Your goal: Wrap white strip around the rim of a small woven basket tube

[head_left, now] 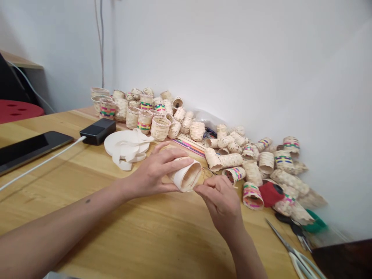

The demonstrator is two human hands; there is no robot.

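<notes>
Tilted on its side above the table, a small woven basket [190,176] with a white band around its outside faces its opening to the right. My left hand [158,166] wraps round it, fingers over the top and thumb beneath. At the lower right of the basket's rim, my right hand [222,199] is closed in a pinch; whatever the fingertips hold is too small to make out. Left of the basket lies a roll of white ribbon [126,143] with loose loops on top.
Many small woven baskets [159,128] are heaped along the wall. Scissors [293,248] lie at the right, near a red cloth piece [271,193] and a green round object [315,221]. A black phone [31,149] and a black power bank [97,131] with a white cable [43,164] lie left.
</notes>
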